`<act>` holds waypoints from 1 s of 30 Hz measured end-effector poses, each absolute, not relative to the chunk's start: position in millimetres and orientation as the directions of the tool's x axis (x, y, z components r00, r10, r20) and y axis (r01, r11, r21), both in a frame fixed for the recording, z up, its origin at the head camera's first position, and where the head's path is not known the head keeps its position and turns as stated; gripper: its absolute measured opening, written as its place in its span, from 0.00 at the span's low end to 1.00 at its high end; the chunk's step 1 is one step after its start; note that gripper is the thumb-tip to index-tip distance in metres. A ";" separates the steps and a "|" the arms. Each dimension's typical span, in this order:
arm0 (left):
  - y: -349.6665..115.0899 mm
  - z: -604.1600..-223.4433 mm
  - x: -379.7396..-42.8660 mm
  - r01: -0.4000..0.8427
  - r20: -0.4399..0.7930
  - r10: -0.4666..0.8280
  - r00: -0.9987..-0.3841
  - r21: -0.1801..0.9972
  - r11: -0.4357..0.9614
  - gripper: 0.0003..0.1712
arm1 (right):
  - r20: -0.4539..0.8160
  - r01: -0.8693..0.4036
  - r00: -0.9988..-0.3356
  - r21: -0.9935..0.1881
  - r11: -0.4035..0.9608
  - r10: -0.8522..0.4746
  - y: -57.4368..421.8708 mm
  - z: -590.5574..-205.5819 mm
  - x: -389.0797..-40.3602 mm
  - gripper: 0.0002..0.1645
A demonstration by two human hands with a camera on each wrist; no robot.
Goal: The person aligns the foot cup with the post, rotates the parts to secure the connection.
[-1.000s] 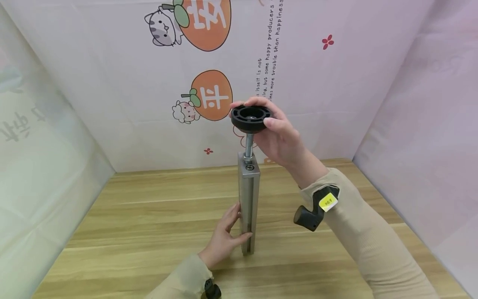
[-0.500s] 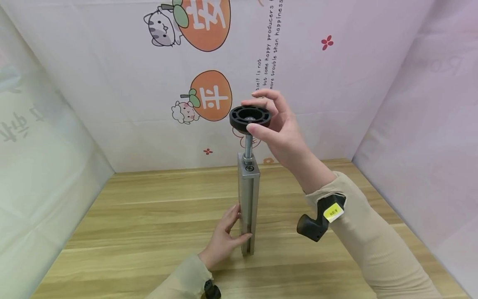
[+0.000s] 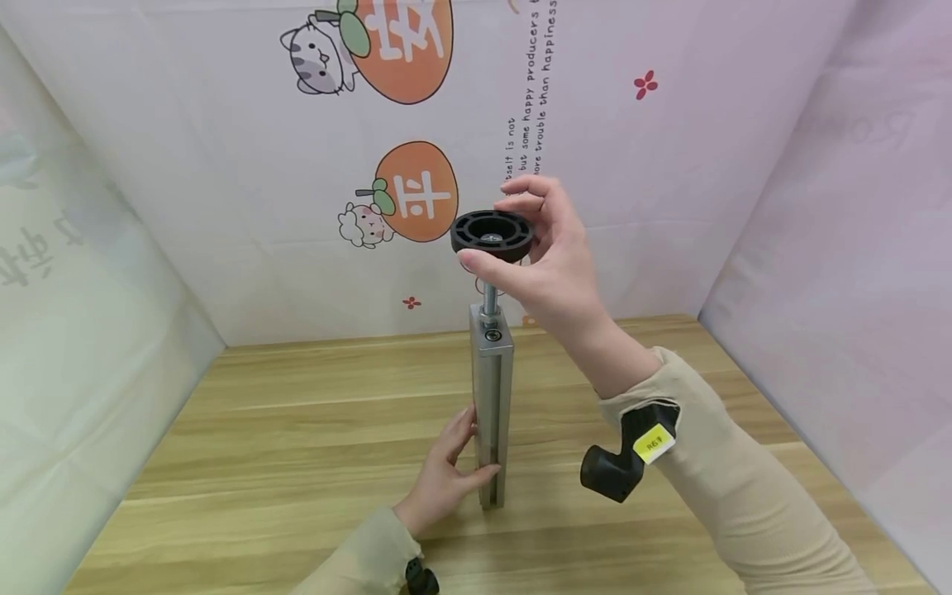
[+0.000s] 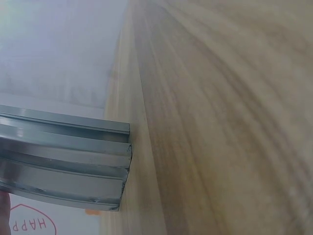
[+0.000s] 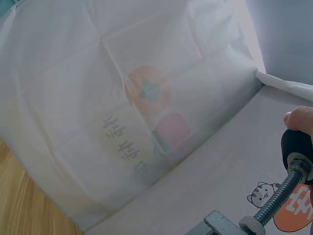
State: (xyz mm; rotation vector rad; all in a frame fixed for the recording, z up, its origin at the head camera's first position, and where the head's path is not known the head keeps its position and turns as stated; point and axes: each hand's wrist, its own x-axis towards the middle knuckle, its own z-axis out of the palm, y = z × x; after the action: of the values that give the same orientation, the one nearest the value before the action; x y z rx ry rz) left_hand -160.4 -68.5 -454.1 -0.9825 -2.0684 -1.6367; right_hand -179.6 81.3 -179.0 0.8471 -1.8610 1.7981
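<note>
Metal bar (image 3: 492,413) stands upright over the middle of the wooden table (image 3: 297,413), its lower end at the wood; whether it touches I cannot tell. Starting at the left, a pale side cloth (image 3: 104,248) with faint writing rises beside the table. Next comes the printed back cloth (image 3: 245,190), which shows a striped cat (image 3: 320,58), a fluffy sheep (image 3: 362,225) and two orange fruits (image 3: 416,192) bearing white characters. Below them, the left hand (image 3: 440,486) grips the bar low down, the thumb across its near face and the fingers at its left side. A small black device (image 3: 421,576) sits at that wrist, on a beige sleeve (image 3: 364,549). The bar's long grooves show plainly in the left wrist view. In its upper end are a screw (image 3: 493,336) and, behind that, a nut (image 3: 488,319) on a threaded rod (image 3: 489,297). On top of the rod sits a black round foot (image 3: 491,249), hollow side up. The right hand (image 3: 559,268) holds this foot from the right, the thumb along its near side and the fingers bent behind it. Farther right, a black camera mount (image 3: 628,463) with a yellow label (image 3: 654,444) is on the right sleeve (image 3: 744,487). Last, another pale cloth (image 3: 840,240) closes the right side.
</note>
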 end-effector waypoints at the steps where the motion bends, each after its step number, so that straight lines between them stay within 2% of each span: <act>1: -68.4 -454.0 -160.3 0.685 0.630 0.312 -0.711 0.722 0.103 0.52 | 0.683 -0.688 -0.720 -0.726 -0.002 -0.125 80.3 -179.1 -179.6 0.35; 8: -67.8 -451.3 -157.9 0.653 0.602 0.300 -0.740 0.750 0.103 0.52 | 0.750 -0.751 -0.659 -0.652 0.100 -0.056 73.4 -180.6 -178.7 0.38; 15: -67.9 -451.3 -156.8 0.639 0.587 0.299 -0.753 0.761 0.114 0.52 | 0.797 -0.797 -0.602 -0.594 0.113 -0.056 71.3 -184.8 -180.7 0.42; 20: -67.7 -451.0 -155.9 0.626 0.574 0.299 -0.762 0.772 0.114 0.51 | 0.809 -0.815 -0.579 -0.572 0.089 -0.102 75.1 -188.7 -182.4 0.47; 22: -67.8 -451.3 -155.8 0.625 0.574 0.298 -0.762 0.773 0.110 0.51 | 0.797 -0.808 -0.587 -0.588 0.045 -0.141 76.7 -190.3 -183.5 0.48; 25: -67.8 -452.2 -155.8 0.633 0.584 0.299 -0.755 0.767 0.102 0.51 | 0.745 -0.747 -0.621 -0.657 -0.107 -0.243 78.8 -191.4 -187.7 0.49; 30: -67.5 -453.2 -156.3 0.642 0.595 0.297 -0.747 0.761 0.089 0.50 | 0.613 -0.491 -0.650 -0.790 -0.367 -0.450 83.6 -192.3 -202.7 0.57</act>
State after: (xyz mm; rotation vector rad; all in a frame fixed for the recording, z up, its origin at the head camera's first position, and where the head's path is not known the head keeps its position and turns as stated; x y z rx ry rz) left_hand -156.3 -67.5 -453.2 -0.9345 -2.0823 -1.7045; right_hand -202.7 83.6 -192.3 1.3020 -1.7502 2.2203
